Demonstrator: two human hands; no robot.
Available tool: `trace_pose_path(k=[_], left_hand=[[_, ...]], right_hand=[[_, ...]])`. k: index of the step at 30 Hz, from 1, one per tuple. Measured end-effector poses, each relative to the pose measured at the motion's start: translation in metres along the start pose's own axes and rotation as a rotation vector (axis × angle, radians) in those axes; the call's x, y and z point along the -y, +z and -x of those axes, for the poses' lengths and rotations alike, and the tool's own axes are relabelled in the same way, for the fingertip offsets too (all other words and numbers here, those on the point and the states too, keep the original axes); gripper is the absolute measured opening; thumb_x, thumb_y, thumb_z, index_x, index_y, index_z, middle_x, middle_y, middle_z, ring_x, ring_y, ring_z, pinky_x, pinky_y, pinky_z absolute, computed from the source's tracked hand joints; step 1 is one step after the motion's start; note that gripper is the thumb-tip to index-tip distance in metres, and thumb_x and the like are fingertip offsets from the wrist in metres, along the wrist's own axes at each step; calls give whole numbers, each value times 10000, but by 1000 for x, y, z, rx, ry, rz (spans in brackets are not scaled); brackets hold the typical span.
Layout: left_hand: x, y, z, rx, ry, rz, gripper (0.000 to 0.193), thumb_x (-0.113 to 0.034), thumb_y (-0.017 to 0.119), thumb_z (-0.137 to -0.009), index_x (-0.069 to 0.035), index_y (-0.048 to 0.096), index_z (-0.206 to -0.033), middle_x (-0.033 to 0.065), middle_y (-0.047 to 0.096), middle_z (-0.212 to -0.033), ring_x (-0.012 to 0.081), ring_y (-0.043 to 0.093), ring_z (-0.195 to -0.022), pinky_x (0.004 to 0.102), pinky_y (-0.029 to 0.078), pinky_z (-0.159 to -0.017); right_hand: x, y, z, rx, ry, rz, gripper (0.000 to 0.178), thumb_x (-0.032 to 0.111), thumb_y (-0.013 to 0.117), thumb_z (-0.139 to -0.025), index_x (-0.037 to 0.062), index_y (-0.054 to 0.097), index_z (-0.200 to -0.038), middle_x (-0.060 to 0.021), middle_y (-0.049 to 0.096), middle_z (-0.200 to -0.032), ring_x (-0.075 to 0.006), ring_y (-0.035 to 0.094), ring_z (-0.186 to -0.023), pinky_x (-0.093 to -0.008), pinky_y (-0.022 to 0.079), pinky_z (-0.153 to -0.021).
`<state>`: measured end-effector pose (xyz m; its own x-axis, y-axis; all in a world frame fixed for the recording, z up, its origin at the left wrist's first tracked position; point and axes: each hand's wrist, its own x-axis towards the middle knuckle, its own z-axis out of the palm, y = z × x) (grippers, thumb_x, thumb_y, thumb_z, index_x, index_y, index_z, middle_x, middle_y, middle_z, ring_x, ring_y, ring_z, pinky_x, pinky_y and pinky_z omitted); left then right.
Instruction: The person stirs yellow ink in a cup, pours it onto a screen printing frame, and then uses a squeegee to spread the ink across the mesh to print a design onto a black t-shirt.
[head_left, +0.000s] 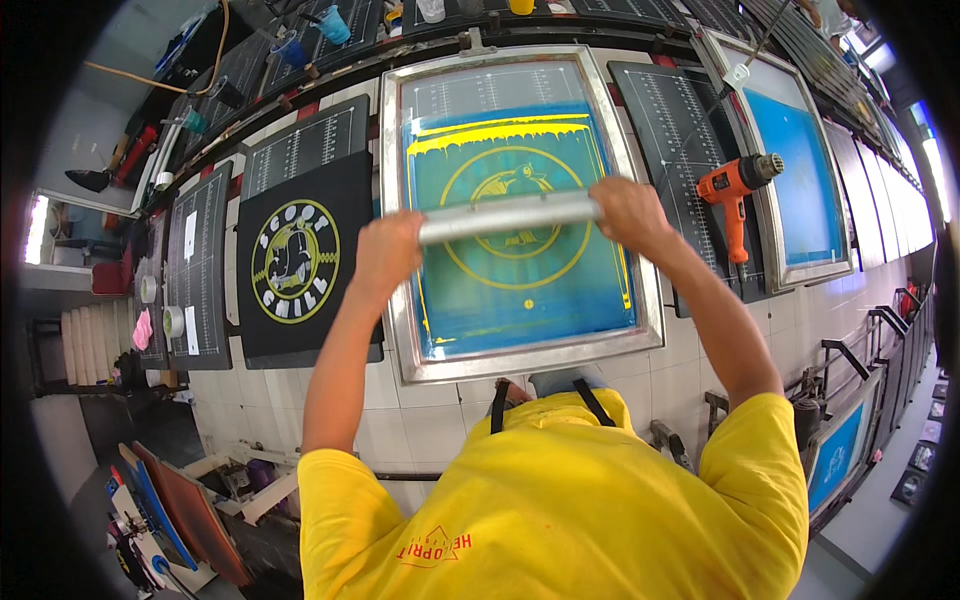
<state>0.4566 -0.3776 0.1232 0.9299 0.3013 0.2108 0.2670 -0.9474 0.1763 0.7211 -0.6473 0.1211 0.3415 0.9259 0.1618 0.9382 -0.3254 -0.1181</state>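
Observation:
Both my hands grip a long silver squeegee [510, 217] held level across a screen printing frame [393, 150]. My left hand [390, 253] is wrapped round its left end, and my right hand [630, 213] round the right end. Beneath it lies the blue-green mesh [470, 315] with a round stencil design, partly hidden by the squeegee. Yellow ink [500, 133] runs in a thick, dripping band along the mesh's far part, with thin streaks down both sides. Whether the squeegee's blade touches the mesh, I cannot tell.
To the left, a black printed cloth [292, 260] lies on a dark board. An orange heat gun [738, 200] rests on the dark board at right, beside a second blue screen [795, 170]. Farther left are a tape roll [173, 321] and a pink cloth [142, 329]. Cups [332, 25] stand at the back.

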Motion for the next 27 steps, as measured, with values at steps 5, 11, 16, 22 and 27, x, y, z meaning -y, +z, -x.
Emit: trace_pose_path(k=[5,11,16,22,27], left_hand=[[-56,0,105,127,-72,43,408,61,645,-646,-72,662,-1031,111,717,-1058,297,700,-966,397,580,-791],[-84,15,160,-30,7,74,197,20,633,-765,-19,664,-956,122,721,-1039,262,708,-983,343,583,-788],[-80,31,158,-55,31,-4,195,9,653,-765,-19,672,-957,123,726,-1038,249,709,-990,324,577,-798],[-40,40,90,-62,31,31,353,63,663,-645,-31,682,-985,121,727,-1058,270,713,-994,346,582,-791],[7,51,15,-76,87,-25,315,40,663,-663,-38,658,-969,107,715,-1020,254,714,-922,335,579,-740]], right_hand=[[54,-6,107,2,4,-78,165,3,659,-675,64,571,-801,-90,603,-838,-297,641,-814,-413,550,-678],[82,-2,158,-26,11,-109,151,0,635,-674,60,564,-793,-80,602,-860,-280,632,-841,-395,553,-682],[78,11,153,-21,12,-64,156,3,643,-669,51,588,-807,-86,612,-879,-279,643,-879,-382,562,-710],[47,16,85,-2,-18,-51,188,-5,659,-630,40,582,-795,-97,610,-862,-285,650,-879,-375,565,-711],[4,33,9,-20,-40,-17,180,2,672,-634,50,558,-765,-100,604,-820,-287,655,-813,-393,559,-654]])
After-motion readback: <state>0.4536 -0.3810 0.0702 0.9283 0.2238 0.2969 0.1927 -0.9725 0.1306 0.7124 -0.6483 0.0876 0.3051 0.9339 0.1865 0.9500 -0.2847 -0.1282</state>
